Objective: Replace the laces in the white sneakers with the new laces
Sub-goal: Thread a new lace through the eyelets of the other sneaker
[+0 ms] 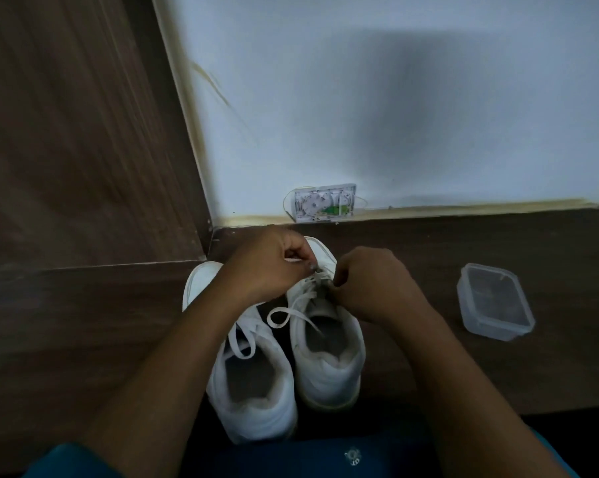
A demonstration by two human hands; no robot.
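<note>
Two white sneakers stand side by side on the dark wooden surface, toes pointing away from me. The left sneaker (253, 384) has a loose white lace tied in a loop. Over the front of the right sneaker (329, 357), my left hand (267, 263) pinches a white lace (291, 313) near the toe end. My right hand (370, 281) pinches the lace at the eyelets on the shoe's right side. A loop of this lace trails back over the tongue.
A clear plastic container (494, 301) sits on the surface to the right of the shoes. A small white wall box (323, 203) is fixed low on the pale wall. A wooden panel (84, 132) rises at the left.
</note>
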